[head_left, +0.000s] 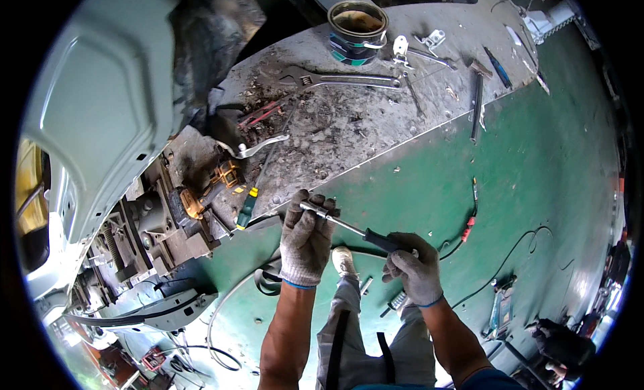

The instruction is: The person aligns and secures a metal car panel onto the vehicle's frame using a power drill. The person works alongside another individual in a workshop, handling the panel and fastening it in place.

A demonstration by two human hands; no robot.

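Across the front of my body I hold a socket wrench (347,225) with a black handle and a long bright metal shaft. My right hand (417,272), in a grey work glove, is closed around the handle. At the other end, the gloved fingers of my left hand (302,242) are curled around the thicker metal head. Just left of that hand, a green screwdriver (247,209) with a yellow end lies by the worktop's edge. A yellow and black cordless drill (194,203) rests beyond it.
The dirty metal worktop (389,132) carries a paint can (358,38), adjustable wrench (335,80), red-handled pliers (259,114) and hammer (477,88). A pale vehicle panel (100,88) rises at left. Hoses and a cable (500,276) cross the green floor (537,175). Another person (563,343) is at lower right.
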